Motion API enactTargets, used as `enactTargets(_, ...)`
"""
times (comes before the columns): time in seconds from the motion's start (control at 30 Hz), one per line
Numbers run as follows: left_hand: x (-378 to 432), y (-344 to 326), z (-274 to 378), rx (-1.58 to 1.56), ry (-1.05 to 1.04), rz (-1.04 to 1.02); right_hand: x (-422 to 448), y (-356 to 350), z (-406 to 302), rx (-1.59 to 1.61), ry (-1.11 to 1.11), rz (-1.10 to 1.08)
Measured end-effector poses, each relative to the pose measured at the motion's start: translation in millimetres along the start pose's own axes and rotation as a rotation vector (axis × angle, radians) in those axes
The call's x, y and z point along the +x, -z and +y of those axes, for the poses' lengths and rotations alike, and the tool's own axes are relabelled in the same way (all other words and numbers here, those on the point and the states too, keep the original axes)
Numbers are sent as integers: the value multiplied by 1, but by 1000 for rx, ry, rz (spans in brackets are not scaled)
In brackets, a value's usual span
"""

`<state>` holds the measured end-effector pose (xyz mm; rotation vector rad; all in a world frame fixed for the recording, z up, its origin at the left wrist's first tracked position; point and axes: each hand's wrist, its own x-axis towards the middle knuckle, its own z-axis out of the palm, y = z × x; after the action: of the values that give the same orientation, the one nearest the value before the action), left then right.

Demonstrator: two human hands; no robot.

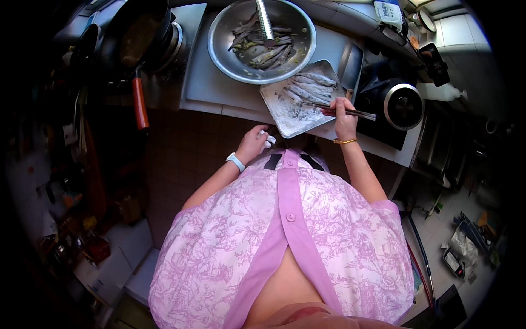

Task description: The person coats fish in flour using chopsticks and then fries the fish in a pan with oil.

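Observation:
Chopsticks [341,110] are gripped in my right hand [344,119], their tips low over a square metal tray [287,133]. White powder [294,113] covers the tray's near part, and several powder-coated small fish [312,87] lie side by side at its far part. My left hand [251,144] holds a crumpled white tissue [268,140] in front of my body, off the counter. Beyond the tray, a steel bowl [218,61] holds uncoated fish [273,55] with green bits and some liquid. A shiny metal cylinder-like object [265,20] reaches down over the bowl.
A black wok [141,37] with a wooden handle [140,103] sits on the stove at left. Right of the tray are a cleaver-like blade [349,63] and a round black appliance [404,106]. A white bottle [441,91] and a sink [431,144] lie farther right.

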<state>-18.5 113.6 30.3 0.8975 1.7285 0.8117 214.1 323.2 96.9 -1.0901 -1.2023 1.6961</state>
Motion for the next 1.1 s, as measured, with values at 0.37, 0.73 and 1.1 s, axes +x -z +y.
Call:
enactTargets(0.37, 0, -2, -2, -67, 15, -3, 102, -54, -57, -853, 533, -208)
enactTargets(0.73, 2, -5, -5, -86, 14, 31, 29, -6, -63, -192, 252, -204)
enactTargets(1.1, 15, -8, 23, -118, 52, -38, -34, -5, 6, -558, 339, -310)
